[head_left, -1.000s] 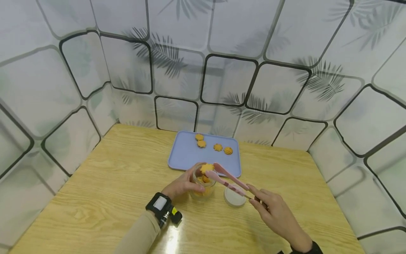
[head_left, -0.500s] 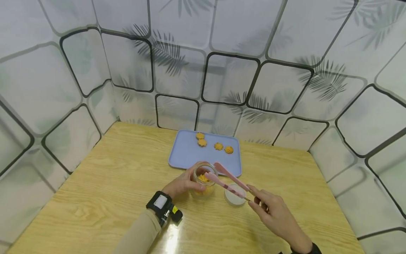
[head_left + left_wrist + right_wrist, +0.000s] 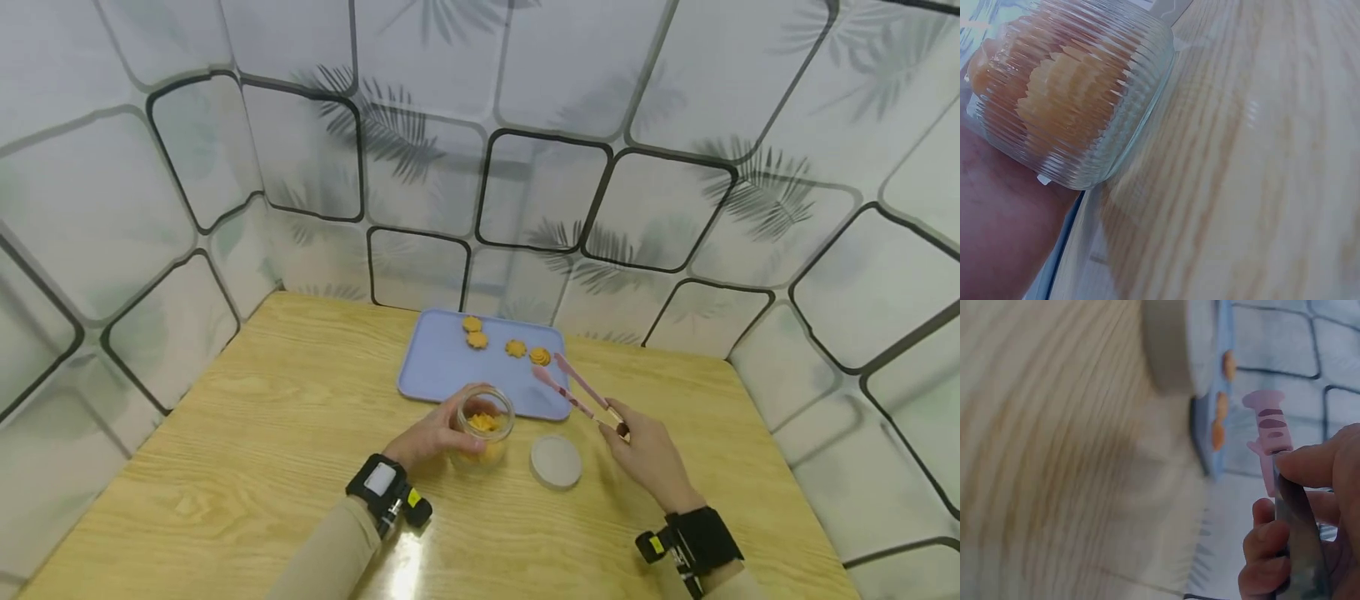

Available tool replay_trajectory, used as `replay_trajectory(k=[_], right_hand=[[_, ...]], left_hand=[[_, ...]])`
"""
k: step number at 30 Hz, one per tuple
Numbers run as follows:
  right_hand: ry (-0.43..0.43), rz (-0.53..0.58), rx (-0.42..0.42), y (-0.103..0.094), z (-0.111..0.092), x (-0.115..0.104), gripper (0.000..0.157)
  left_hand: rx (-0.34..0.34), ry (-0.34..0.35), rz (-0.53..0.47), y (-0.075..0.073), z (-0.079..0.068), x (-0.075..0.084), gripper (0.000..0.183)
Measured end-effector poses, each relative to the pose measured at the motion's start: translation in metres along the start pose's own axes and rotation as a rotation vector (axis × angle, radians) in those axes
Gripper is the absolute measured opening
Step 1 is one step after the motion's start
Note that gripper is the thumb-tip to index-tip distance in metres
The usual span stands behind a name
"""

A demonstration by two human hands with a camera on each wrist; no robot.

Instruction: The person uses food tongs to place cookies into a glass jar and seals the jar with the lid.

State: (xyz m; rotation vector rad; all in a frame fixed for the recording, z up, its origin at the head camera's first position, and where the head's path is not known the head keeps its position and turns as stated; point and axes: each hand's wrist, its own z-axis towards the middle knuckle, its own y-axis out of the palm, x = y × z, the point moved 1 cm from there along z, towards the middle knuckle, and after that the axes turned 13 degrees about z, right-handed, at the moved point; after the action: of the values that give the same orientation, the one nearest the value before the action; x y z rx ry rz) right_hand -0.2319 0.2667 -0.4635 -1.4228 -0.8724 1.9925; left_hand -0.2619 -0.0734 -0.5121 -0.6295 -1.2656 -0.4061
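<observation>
My left hand (image 3: 431, 435) grips a ribbed glass jar (image 3: 474, 457) from its left side, and cookies (image 3: 483, 422) show inside it. In the left wrist view the jar (image 3: 1079, 94) stands on the wooden surface, a cookie visible through its wall. My right hand (image 3: 648, 450) holds pink-tipped tongs (image 3: 576, 403), their arms spread apart with nothing between them. The tips hover by the swirl cookie (image 3: 540, 357) at the right of the blue tray (image 3: 435, 367). In the right wrist view, thumb and fingers wrap the tongs' metal handle (image 3: 1297, 531).
A white round lid (image 3: 556, 462) lies on the table (image 3: 247, 467), right of the jar. Farther left on the tray are a star-shaped cookie (image 3: 515, 348) and two touching cookies (image 3: 476, 340). A patterned curtain (image 3: 420, 175) surrounds the table's back and sides.
The cookie between the tongs at the jar's mouth dropped into the jar. The right hand then carried the tongs away, up and right, to the tray. The left hand stayed on the jar.
</observation>
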Motion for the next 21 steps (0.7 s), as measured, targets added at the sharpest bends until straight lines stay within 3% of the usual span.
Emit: replay_trajectory(k=[7,13,21], right_hand=[[0.081,-0.057,-0.068,0.013,0.026,0.026,0.050],[0.063,-0.063,-0.084,0.019,0.050,0.029,0.050],[0.106,-0.028,-0.188,0.018,0.071,0.034,0.056]], left_hand=[[-0.005,-0.027,0.031,0.002,0.000,0.002,0.080],[-0.009,-0.035,0.018,0.001,0.000,0.002,0.081],[-0.004,-0.010,-0.022,0.001,0.001,0.002,0.081]])
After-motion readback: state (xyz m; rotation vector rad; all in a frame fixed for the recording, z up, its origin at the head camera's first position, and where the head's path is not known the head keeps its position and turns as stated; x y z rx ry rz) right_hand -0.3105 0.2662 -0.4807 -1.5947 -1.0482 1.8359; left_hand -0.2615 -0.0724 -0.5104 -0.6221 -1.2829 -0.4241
